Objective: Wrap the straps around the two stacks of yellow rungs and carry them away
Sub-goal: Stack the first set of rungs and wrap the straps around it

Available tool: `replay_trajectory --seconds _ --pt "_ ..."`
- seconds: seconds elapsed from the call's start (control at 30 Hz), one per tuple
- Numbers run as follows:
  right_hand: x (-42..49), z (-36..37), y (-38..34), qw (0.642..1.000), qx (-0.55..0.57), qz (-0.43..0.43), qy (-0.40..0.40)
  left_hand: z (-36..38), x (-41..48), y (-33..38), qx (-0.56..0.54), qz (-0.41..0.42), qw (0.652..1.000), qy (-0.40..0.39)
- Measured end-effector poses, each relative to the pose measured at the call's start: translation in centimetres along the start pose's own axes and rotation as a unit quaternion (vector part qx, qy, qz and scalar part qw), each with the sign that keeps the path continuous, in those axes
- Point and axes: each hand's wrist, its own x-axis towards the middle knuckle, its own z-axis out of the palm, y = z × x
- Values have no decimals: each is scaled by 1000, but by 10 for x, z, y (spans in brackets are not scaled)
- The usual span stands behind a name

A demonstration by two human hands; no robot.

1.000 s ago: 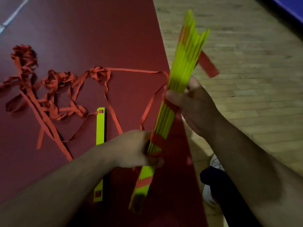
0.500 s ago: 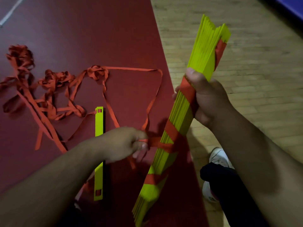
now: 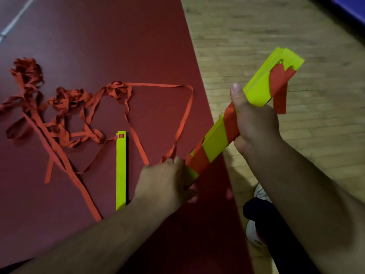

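Observation:
A stack of yellow rungs (image 3: pixel 256 91) slants from lower left to upper right above the mat's edge, with orange strap wound around it in several diagonal bands. My right hand (image 3: pixel 254 123) grips the stack's middle, thumb up along its side. My left hand (image 3: pixel 166 184) holds the stack's lower end where the strap (image 3: pixel 183 119) leaves it. The rest of the strap trails left over the mat into a tangled pile (image 3: pixel 65 99). A short strap end hangs off the stack's top. A second yellow rung stack (image 3: pixel 120 171) lies flat on the mat beside my left hand.
A dark red mat (image 3: pixel 118 46) covers the left side, its edge running diagonally. Wooden floor (image 3: pixel 276 26) lies to the right. A shoe and dark trouser leg (image 3: pixel 262 214) show under my right arm. A white line crosses the top left corner.
The stack has turned in my hands and tilted further right, showing its flat face. My left hand moved from pulling the strap to the stack's lower end. More strap bands lie around the stack.

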Motion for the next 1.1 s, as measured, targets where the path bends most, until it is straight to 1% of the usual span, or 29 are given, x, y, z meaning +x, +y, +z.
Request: replay_trajectory --seconds 0.03,0.07,0.13,0.2,0.27,0.33,0.37,0.4,0.43,0.5,0.57,0.63,0.67,0.7,0.8,0.87,0.93,1.0,1.03,1.1 --pt "1 -1 -1 1000 4 8 2 2 1 -1 4 3 1000 28" --pt "2 -1 -3 1000 8 16 1 3 3 -3 -2 1 999 41" --pt "3 -3 -6 999 21 22 -39 1 9 -9 -42 3 999 13" --pt "3 -5 -7 989 64 12 -133 -8 14 -16 -118 41 991 -48" --pt "6 -9 -3 958 117 27 -262 -23 17 -21 -203 90 967 -126" --pt "5 -11 1 903 144 64 -399 -34 14 -22 -292 113 924 -221" --pt "4 -13 2 877 149 73 -452 -37 12 -21 -331 118 900 -258" --pt "2 -13 2 858 150 76 -486 -39 10 -20 -355 120 884 -280" --pt "0 -13 1 853 151 74 -495 -38 9 -18 -361 126 879 -287" --pt "-8 -9 -5 867 153 76 -468 -36 8 -17 -351 136 886 -270" --pt "-14 -4 -11 894 131 83 -422 -33 11 -19 -314 129 909 -241" --pt "-14 0 -16 928 74 67 -360 -28 16 -24 -225 120 942 -217" --pt "-13 0 -17 944 47 55 -322 -26 17 -25 -181 121 954 -207" --pt "-11 0 -16 959 28 43 -278 -23 17 -26 -161 125 959 -195" --pt "-8 2 -8 988 -23 8 -150 -23 13 -22 -173 104 962 -181" --pt "-9 4 -2 991 -81 -30 -102 -21 11 -16 -178 65 967 -170" --pt "-13 4 1 987 -121 -62 -85 -16 10 -13 -161 43 976 -143" --pt "-14 4 -2 983 -133 -82 -91 -12 11 -14 -163 51 976 -135" --pt "-14 5 -5 982 -130 -87 -106 -11 12 -15 -178 64 971 -143" --pt "-12 3 -8 976 -106 -85 -172 -10 13 -18 -238 90 952 -173"
